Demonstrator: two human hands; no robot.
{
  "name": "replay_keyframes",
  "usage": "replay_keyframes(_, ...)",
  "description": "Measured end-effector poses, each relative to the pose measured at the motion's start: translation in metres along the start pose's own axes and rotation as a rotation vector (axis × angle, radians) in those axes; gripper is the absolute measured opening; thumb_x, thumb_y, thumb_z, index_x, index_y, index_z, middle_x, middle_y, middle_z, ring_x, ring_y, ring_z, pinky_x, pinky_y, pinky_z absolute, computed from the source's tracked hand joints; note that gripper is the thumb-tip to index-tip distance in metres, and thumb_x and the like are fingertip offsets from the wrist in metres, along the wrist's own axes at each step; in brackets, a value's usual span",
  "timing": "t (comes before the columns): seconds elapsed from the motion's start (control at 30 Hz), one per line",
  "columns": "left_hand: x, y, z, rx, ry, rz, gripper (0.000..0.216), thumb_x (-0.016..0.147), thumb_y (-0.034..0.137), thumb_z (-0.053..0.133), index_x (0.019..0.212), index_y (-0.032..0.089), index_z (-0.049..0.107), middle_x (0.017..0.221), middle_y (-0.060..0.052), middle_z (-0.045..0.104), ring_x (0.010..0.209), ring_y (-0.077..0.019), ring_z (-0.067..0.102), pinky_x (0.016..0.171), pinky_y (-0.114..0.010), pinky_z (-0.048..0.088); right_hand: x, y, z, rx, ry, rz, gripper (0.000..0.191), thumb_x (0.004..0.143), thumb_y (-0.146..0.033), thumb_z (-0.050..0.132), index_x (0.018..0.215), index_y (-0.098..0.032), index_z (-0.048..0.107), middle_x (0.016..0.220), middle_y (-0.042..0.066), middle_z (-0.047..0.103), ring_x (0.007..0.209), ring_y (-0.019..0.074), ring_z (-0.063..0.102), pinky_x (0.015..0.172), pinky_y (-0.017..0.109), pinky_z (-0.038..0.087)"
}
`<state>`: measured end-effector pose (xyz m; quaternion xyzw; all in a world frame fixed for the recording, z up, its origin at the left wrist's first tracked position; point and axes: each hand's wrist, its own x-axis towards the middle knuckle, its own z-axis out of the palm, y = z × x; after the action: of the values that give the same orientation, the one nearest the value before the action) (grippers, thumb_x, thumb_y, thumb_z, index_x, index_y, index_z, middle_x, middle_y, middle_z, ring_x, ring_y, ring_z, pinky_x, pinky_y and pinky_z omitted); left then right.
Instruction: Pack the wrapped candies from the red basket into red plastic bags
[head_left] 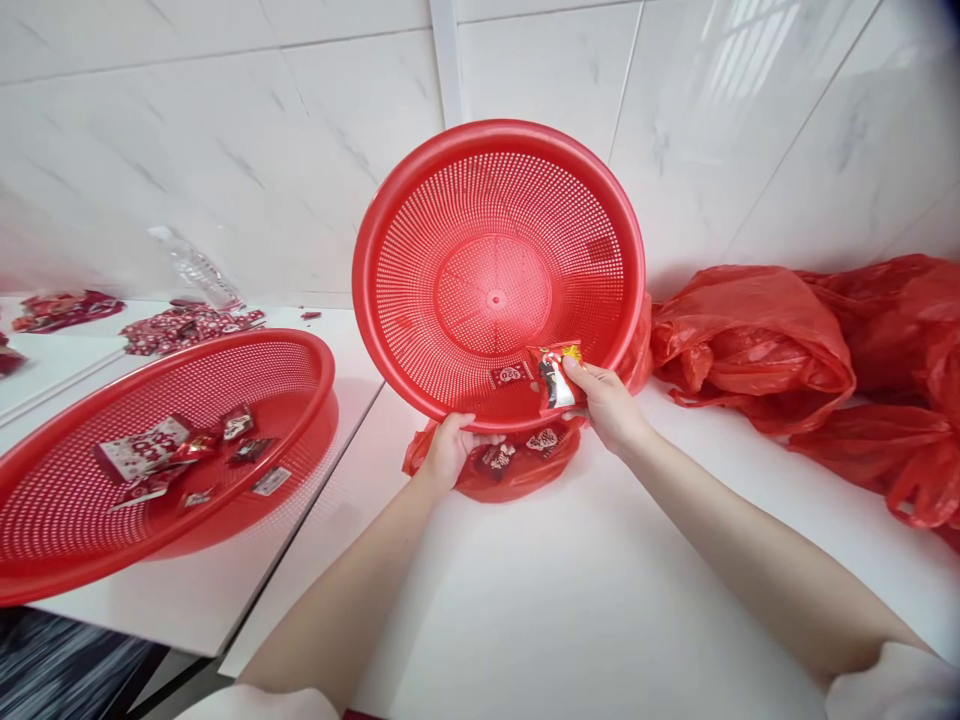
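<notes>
A round red plastic basket (495,250) is tilted up on its side in the middle, its mouth facing me. My left hand (448,450) is closed at the lower rim, thumb on top and fingers under the edge. Between the fingers of my right hand (609,405) is a small red packet (557,378) with a black and white picture, held at the basket's lower right rim. Beside it a small dark red packet (510,374) lies inside the basket. Right under the rim sits a red plastic bag (517,480) with several dark red packets in it.
A second red basket (319,375) with several packets stands on the left. Behind it are a clear plastic bottle (196,268) and a heap of patterned red wrappers (187,326). Full red plastic bags (757,340) lie at the right, against the tiled wall (540,70).
</notes>
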<state>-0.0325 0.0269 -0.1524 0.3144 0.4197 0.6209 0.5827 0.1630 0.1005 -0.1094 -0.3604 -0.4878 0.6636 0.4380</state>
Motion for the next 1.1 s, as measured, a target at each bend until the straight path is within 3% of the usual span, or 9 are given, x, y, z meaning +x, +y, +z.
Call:
replay_keyframes(0.17, -0.001, 0.002, 0.001, -0.025, 0.030, 0.078, 0.024, 0.068, 0.031, 0.056, 0.075, 0.011, 0.066, 0.079, -0.012, 0.072, 0.086, -0.0274, 0.067, 0.075, -0.039, 0.054, 0.000, 0.002, 0.002, -0.003, -0.013, -0.012, 0.048, 0.066, -0.064, 0.071, 0.065, -0.016, 0.064, 0.051, -0.001, 0.060, 0.037, 0.0074, 0.047, 0.030, 0.017, 0.036)
replay_keyframes(0.3, 0.000, 0.004, 0.001, -0.073, 0.063, 0.172, 0.025, 0.070, 0.034, 0.056, 0.076, 0.013, 0.067, 0.079, -0.009, 0.071, 0.080, -0.0241, 0.066, 0.072, -0.038, 0.054, -0.006, 0.002, 0.005, -0.069, -0.138, 0.016, 0.056, 0.071, -0.070, 0.062, 0.058, -0.017, 0.056, 0.040, -0.003, 0.050, 0.030, 0.0057, 0.037, 0.026, 0.017, 0.023)
replay_keyframes(0.47, 0.003, 0.007, -0.001, -0.089, 0.178, 0.301, 0.018, 0.068, 0.032, 0.057, 0.069, 0.015, 0.063, 0.067, -0.003, 0.064, 0.060, -0.0152, 0.058, 0.059, -0.030, 0.048, -0.010, 0.002, 0.001, -0.311, -0.443, 0.101, 0.047, 0.070, -0.048, 0.076, 0.102, -0.017, 0.063, 0.065, -0.003, 0.064, 0.046, 0.0066, 0.050, 0.040, 0.017, 0.036)
replay_keyframes(0.57, 0.003, 0.011, -0.003, -0.059, 0.215, 0.347, 0.016, 0.068, 0.032, 0.054, 0.061, 0.017, 0.055, 0.055, 0.000, 0.055, 0.053, -0.0125, 0.051, 0.054, -0.026, 0.042, -0.007, 0.007, -0.004, -0.613, -0.422, 0.139, 0.061, 0.075, -0.036, 0.075, 0.126, -0.018, 0.049, 0.079, 0.001, 0.068, 0.054, 0.0100, 0.057, 0.046, 0.020, 0.041)
replay_keyframes(0.7, 0.001, 0.018, -0.007, 0.020, 0.241, 0.341, 0.022, 0.068, 0.033, 0.051, 0.053, 0.020, 0.041, 0.043, 0.004, 0.040, 0.041, -0.0085, 0.036, 0.045, -0.024, 0.030, -0.003, 0.012, -0.006, -0.913, -0.152, -0.159, 0.044, 0.081, -0.023, 0.065, 0.122, -0.020, 0.050, 0.097, 0.003, 0.069, 0.060, 0.0105, 0.061, 0.058, 0.025, 0.049)
replay_keyframes(0.8, -0.002, 0.020, -0.007, 0.121, 0.165, 0.244, 0.030, 0.070, 0.035, 0.049, 0.047, 0.021, 0.034, 0.038, 0.004, 0.032, 0.038, -0.0078, 0.028, 0.043, -0.025, 0.024, -0.007, 0.008, -0.004, -0.954, -0.062, -0.452, 0.026, 0.087, -0.024, 0.057, 0.113, -0.021, 0.055, 0.100, 0.004, 0.067, 0.065, 0.0128, 0.062, 0.067, 0.030, 0.053)
replay_keyframes(0.93, -0.009, 0.013, 0.003, 0.159, -0.013, 0.121, 0.027, 0.071, 0.037, 0.048, 0.052, 0.019, 0.046, 0.041, 0.001, 0.041, 0.040, -0.0096, 0.034, 0.043, -0.026, 0.026, -0.018, -0.001, 0.001, -0.999, -0.043, -0.911, 0.020, 0.092, -0.021, 0.048, 0.110, -0.021, 0.057, 0.110, 0.009, 0.063, 0.103, 0.0210, 0.061, 0.092, 0.037, 0.050)
replay_keyframes(1.0, -0.013, 0.006, 0.012, 0.131, -0.088, 0.072, 0.022, 0.070, 0.036, 0.051, 0.059, 0.017, 0.052, 0.046, -0.001, 0.049, 0.043, -0.0117, 0.041, 0.045, -0.026, 0.030, -0.022, -0.003, 0.003, -1.053, -0.079, -0.981, 0.024, 0.093, -0.021, 0.046, 0.115, -0.021, 0.056, 0.119, 0.011, 0.061, 0.115, 0.0229, 0.055, 0.100, 0.041, 0.046)
replay_keyframes(1.1, -0.019, -0.003, 0.022, 0.095, -0.122, 0.018, 0.016, 0.066, 0.031, 0.055, 0.065, 0.015, 0.057, 0.054, -0.002, 0.055, 0.050, -0.0142, 0.049, 0.047, -0.027, 0.034, -0.022, -0.002, 0.004, -1.164, -0.053, -0.840, 0.038, 0.094, -0.029, 0.048, 0.130, -0.018, 0.048, 0.140, 0.016, 0.047, 0.128, 0.0279, 0.046, 0.104, 0.049, 0.041)
